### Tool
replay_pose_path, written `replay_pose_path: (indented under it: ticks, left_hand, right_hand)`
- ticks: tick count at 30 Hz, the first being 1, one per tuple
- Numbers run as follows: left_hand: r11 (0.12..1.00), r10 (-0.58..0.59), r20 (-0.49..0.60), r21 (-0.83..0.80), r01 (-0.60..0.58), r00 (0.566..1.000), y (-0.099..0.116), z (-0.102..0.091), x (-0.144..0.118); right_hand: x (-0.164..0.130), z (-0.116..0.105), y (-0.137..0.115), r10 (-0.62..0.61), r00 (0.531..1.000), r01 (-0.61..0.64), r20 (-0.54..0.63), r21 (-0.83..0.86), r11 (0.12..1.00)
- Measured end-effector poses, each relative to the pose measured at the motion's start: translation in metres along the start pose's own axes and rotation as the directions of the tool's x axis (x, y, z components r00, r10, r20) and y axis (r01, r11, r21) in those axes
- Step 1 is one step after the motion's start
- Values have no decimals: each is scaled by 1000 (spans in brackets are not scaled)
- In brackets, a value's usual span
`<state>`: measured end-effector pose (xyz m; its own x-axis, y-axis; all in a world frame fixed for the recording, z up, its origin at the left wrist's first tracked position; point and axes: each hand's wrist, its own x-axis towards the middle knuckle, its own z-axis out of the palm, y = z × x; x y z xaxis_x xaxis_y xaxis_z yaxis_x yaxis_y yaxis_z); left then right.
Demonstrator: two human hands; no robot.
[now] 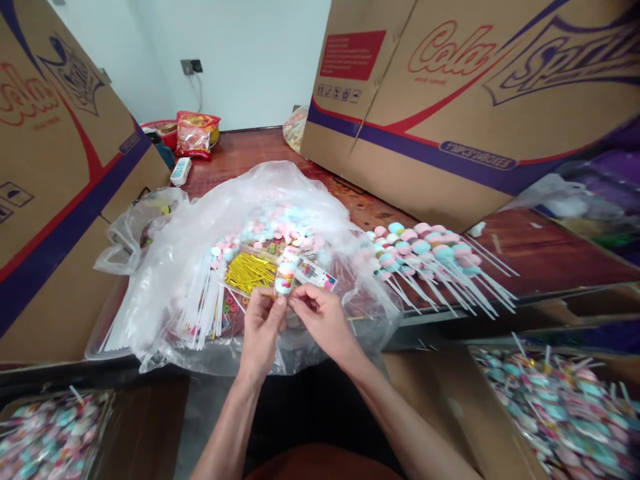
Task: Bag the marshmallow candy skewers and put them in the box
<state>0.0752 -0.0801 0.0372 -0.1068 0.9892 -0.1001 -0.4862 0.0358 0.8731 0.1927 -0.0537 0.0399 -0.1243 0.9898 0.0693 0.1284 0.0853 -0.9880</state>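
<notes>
A marshmallow lollipop (285,272) in a clear printed wrapper stands upright between my hands. My left hand (263,327) is closed around its lower end, thumb and fingers pinched just under the marshmallows. The fingertips of my right hand (320,317) are pinched together at the same spot, and what lies between them is too small to make out. Behind my left hand is a tray of gold twist ties (250,272). Printed wrappers (316,273) lie flat behind my right hand. White sticks with marshmallows (203,293) rest to the left, partly under a clear plastic bag (270,183).
Unwrapped marshmallow lollipops (425,248) are piled on the table at right. Large cartons (400,133) (65,173) stand on both sides. Below the table edge, boxes hold wrapped lollipops (565,413) (45,433). A red snack packet (195,133) sits at the back left.
</notes>
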Motion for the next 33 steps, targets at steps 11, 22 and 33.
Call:
replay_pose_path:
  ticks: [11, 22, 33]
  left_hand:
    - [758, -493, 251, -346, 553, 833, 3, 18, -3]
    - [979, -150, 63, 146, 139, 987, -32, 52, -15]
    - [878, -468, 47, -93, 470, 883, -33, 54, 0]
  right_hand:
    - [-26, -28, -1, -5, 998, -17, 67, 316, 949]
    - [-41, -61, 3, -169, 978, 115, -126, -353, 929]
    - [-51, -69, 22, -422, 896, 293, -134, -535, 793]
